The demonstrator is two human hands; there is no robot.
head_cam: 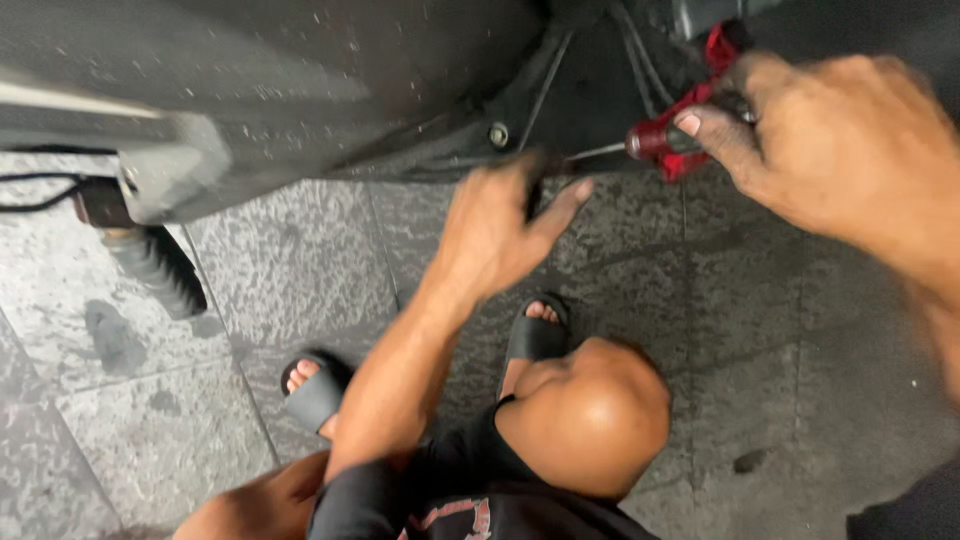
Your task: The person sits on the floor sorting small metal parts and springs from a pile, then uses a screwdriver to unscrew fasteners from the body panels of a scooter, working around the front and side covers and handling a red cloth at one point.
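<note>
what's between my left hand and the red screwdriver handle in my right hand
In the head view, the screwdriver's thin metal shaft spans the gap from the red handle in the right hand to the left hand.

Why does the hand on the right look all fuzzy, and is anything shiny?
In the head view, the right hand gripping the red-handled screwdriver is smeared by motion blur; the left hand is a little sharper. A bright glare spot sits on the bent knee, and the dark scuffed vehicle underside stays dim.
</note>
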